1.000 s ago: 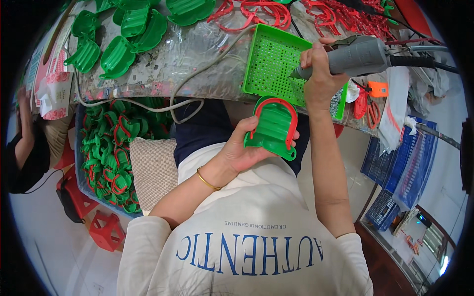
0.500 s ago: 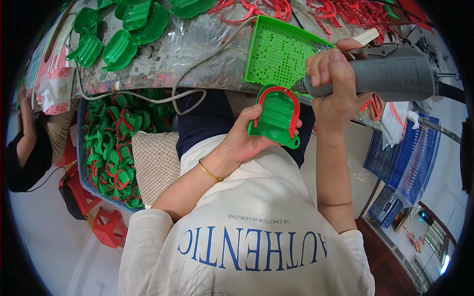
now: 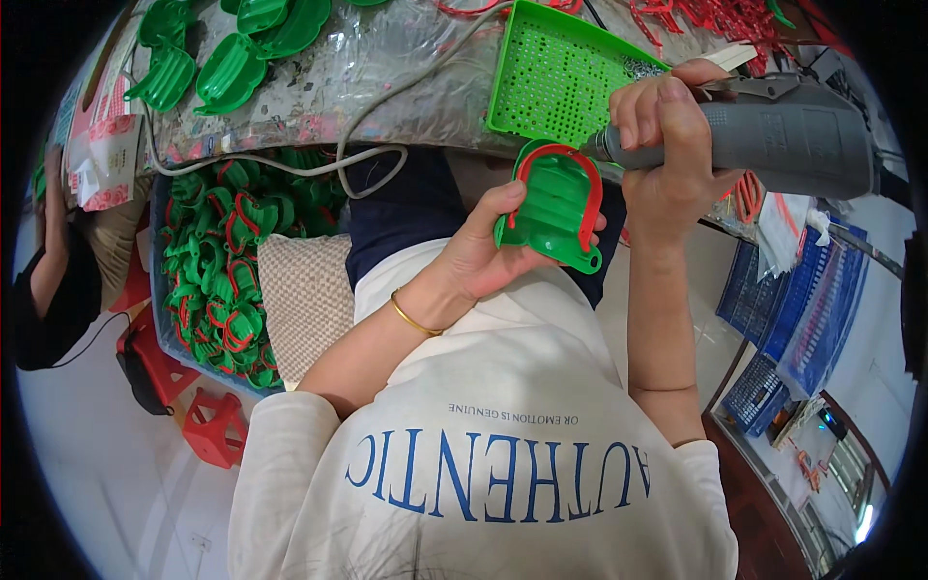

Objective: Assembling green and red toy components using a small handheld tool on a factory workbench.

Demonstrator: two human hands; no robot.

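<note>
My left hand (image 3: 491, 237) grips a green plastic scoop-shaped piece (image 3: 553, 211) from its left and underside. A curved red plastic strip (image 3: 592, 184) runs round the piece like an arch. My right hand (image 3: 667, 126) is wrapped round a grey electric screwdriver (image 3: 773, 137), held level. Its tip points left and meets the top of the red strip, though the exact contact is too small to make out. Just beyond the piece lies a bright green perforated tray (image 3: 551, 82), with small metal screws (image 3: 642, 68) heaped at its right end.
A blue bin (image 3: 174, 333) full of green-and-red pieces stands to my left, beside a woven beige cloth (image 3: 307, 300). Loose green pieces (image 3: 232, 75) and red strips (image 3: 715, 24) lie on the table, crossed by a grey cable (image 3: 406, 82). Another person's arm (image 3: 53, 232) shows at far left.
Both hands, with the green piece and the screwdriver, appear slightly farther right and up in the picture. The whole view has shifted a little; both grips are the same.
</note>
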